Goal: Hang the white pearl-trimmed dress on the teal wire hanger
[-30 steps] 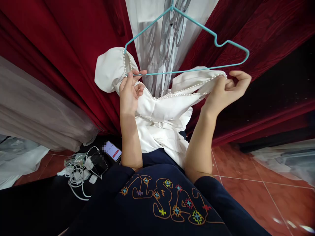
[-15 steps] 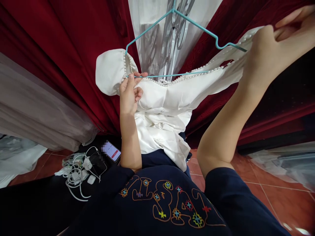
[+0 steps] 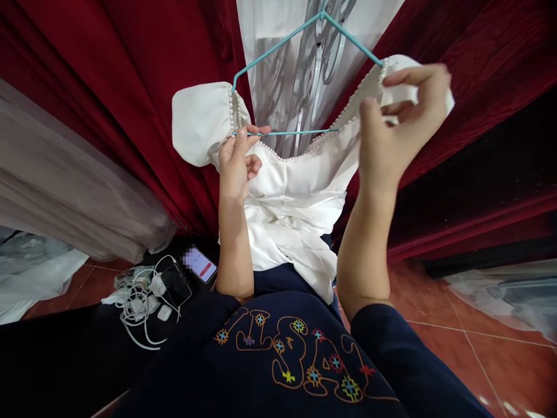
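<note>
A white dress [image 3: 300, 180] with puffed sleeves and a pearl-trimmed neckline hangs on a light-blue hanger [image 3: 282, 43]. Its lower part is bunched against my lap. With thumb and fingers my left hand [image 3: 235, 165] pinches the hanger's lower bar at the left end, where it meets the pearl edge. On the other side, my right hand [image 3: 400, 128] is by the right sleeve [image 3: 400, 61], thumb and fingers spread apart. The hanger's right shoulder end now lies inside that sleeve's pearl opening. My right hand covers part of the sleeve and the bar's right end.
Dark red curtains [image 3: 174, 87] hang on both sides of a grey ornamental metal frame [image 3: 304, 87]. At lower left, a lit phone [image 3: 200, 264] and tangled white cables [image 3: 134, 307] lie on a black surface. Pale tulle [image 3: 82, 174] drapes at left, above red floor tiles [image 3: 478, 348].
My right hand has moved inward and left, its fingers opening. The right sleeve, stretched outward before, now sits over the hanger's right end. My left hand keeps its pinch.
</note>
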Available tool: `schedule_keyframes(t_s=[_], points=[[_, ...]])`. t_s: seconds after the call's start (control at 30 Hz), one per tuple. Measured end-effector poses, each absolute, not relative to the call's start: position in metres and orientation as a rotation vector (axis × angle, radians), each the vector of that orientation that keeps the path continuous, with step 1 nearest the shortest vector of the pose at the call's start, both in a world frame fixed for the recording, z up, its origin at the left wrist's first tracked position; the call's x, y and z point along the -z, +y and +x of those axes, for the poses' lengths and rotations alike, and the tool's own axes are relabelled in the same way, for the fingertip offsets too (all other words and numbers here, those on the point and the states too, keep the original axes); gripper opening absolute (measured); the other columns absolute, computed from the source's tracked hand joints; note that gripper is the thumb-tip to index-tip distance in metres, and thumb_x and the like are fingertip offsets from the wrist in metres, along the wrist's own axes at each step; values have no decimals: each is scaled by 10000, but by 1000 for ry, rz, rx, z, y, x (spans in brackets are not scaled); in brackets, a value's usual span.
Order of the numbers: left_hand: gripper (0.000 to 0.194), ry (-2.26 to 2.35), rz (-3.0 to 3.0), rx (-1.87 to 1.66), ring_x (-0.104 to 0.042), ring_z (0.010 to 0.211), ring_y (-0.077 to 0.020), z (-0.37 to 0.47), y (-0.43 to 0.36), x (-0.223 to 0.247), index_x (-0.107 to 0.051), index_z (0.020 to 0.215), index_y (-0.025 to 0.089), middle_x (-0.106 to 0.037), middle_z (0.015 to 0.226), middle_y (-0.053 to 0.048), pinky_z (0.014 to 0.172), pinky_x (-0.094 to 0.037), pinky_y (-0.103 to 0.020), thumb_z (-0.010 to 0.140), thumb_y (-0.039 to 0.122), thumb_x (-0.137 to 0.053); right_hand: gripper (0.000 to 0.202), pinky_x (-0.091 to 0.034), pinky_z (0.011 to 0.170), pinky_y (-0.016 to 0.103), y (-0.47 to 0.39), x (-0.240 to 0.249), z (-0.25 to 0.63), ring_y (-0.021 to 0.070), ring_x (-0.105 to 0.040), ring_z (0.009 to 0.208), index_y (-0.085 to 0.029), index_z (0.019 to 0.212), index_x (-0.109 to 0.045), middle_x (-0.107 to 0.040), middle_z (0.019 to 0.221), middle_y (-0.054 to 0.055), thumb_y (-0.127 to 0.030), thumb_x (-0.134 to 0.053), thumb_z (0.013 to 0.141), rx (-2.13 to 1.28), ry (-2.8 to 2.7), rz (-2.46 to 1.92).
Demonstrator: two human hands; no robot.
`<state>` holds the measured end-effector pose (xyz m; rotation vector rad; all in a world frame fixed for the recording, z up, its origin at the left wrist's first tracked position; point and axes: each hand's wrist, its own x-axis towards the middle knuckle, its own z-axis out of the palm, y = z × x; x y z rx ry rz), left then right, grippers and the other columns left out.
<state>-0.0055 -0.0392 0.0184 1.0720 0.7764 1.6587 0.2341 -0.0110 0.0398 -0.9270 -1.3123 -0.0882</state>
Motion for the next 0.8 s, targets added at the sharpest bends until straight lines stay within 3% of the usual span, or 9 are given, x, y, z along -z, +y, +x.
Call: schedule_keyframes(t_s=[0.07, 0.13, 0.23, 0.33, 0.43, 0.53, 0.63, 0.7, 0.8], points=[[286, 770, 1073, -1652, -406, 430, -41, -5, -41, -19, -680, 896, 225, -791, 1154, -52, 338, -218, -196, 1142, 245, -535, 187, -446, 657, 291, -23, -23, 211, 103, -485, 722, -221, 1045, -640, -644, 1059, 33, -113, -633, 893, -13, -1401, -944], [284, 790, 1082, -1653, -415, 432, -42, -4, -42, -19, -682, 894, 222, -791, 1169, -56, 342, -232, -200, 1141, 272, -552, 169, -498, 692, 318, -28, -9, 199, 94, -462, 669, -242, 1096, -708, -665, 1049, 18, -217, -675, 933, -126, -1547, -996], [262, 815, 1107, -1675, -476, 465, -55, -1, -44, -17, -708, 928, 225, -787, 1216, -68, 374, -311, -206, 1135, 326, -582, 228, -564, 794, 368, -26, 3, 199, 156, -593, 835, -273, 1183, -726, -656, 1144, 50, -330, -675, 967, -161, -1630, -1004], [256, 844, 1108, -1665, -608, 540, -95, 0, -46, -14, -739, 989, 226, -795, 1216, -92, 420, -397, -219, 1114, 422, -632, 271, -566, 745, 358, -27, 10, 205, 197, -633, 945, -292, 1236, -700, -640, 1248, 82, -386, -632, 991, -141, -1596, -969], [339, 956, 1143, -1664, -681, 581, -140, -1, -47, -11, -752, 978, 209, -817, 1073, -112, 448, -436, -234, 1086, 519, -666, 321, -570, 707, 356, -35, 13, 205, 192, -632, 921, -310, 1283, -675, -616, 1346, 97, -403, -623, 981, -137, -1583, -993], [298, 1083, 1259, -1851, -674, 581, -146, -4, -47, -9, -746, 920, 209, -782, 887, -83, 499, -471, -254, 1075, 458, -691, 337, -577, 698, 352, -42, 14, 199, 198, -639, 940, -312, 1299, -658, -609, 1363, 104, -419, -605, 983, -124, -1576, -1025], [35, 1134, 1380, -2267, -741, 829, -186, -9, -47, -8, -719, 1004, 228, -752, 967, -52, 728, -584, -299, 1033, 248, -718, 342, -580, 695, 348, -47, 13, 195, 212, -653, 992, -310, 1312, -639, -609, 1355, 106, -430, -596, 994, -114, -1589, -1024], [175, 1197, 1457, -2462, -723, 1069, -228, -16, -44, -6, -691, 1125, 237, -729, 1139, -54, 925, -592, -358, 979, 179, -767, 348, -583, 696, 351, -50, 11, 193, 223, -656, 1022, -313, 1320, -633, -609, 1359, 108, -431, -598, 995, -113, -1601, -1031], [457, 1347, 1623, -2418, -617, 1296, -306, -27, -35, -2, -643, 1258, 243, -651, 1345, -83, 1102, -532, -465, 878, 176, -888, 341, -583, 698, 353, -52, 10, 192, 221, -656, 1010, -311, 1319, -632, -614, 1356, 108, -428, -596, 1000, -116, -1598, -1038]])
